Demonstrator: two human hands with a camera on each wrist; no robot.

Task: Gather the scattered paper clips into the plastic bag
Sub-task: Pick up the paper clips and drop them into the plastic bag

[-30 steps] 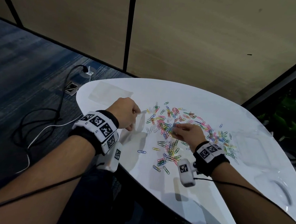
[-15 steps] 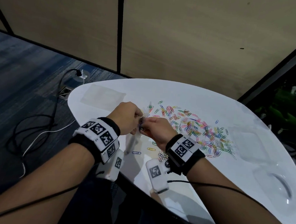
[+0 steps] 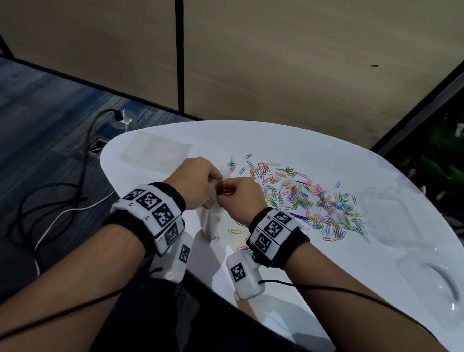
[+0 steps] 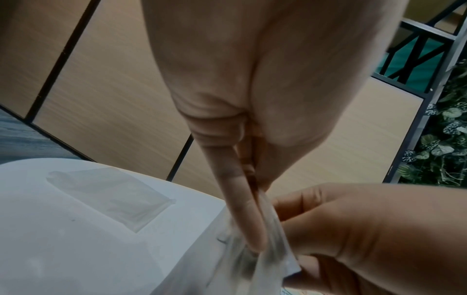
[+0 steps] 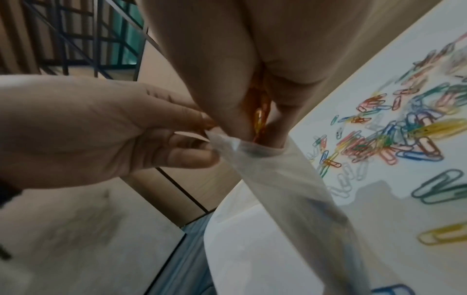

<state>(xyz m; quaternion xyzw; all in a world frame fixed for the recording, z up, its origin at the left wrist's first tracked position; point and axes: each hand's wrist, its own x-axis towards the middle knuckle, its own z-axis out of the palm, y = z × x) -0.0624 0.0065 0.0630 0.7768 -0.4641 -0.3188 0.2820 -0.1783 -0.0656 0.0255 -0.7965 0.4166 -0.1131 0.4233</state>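
The left hand [image 3: 196, 180] pinches the rim of a clear plastic bag [image 5: 275, 169], holding its mouth open just above the white table [image 3: 296, 142]. The right hand [image 3: 239, 197] meets it, fingers [image 5: 222, 111] bunched around a small cluster of orange-red paper clips [image 5: 260, 117] and tucked into the bag's opening. The bag is thin, see-through and hangs limp below the hands; what already lies inside is too blurred to tell.

One second ago the right hand was down on the pile at its 2 o'clock, picking clips; half a second ago it had reached the left hand, and now its fingertips sit in the bag's mouth.

The scattered paper clips [image 3: 306, 200], many-coloured, spread across the table at 2 o'clock from the hands. A second flat clear bag [image 3: 155, 154] lies at 10 o'clock.
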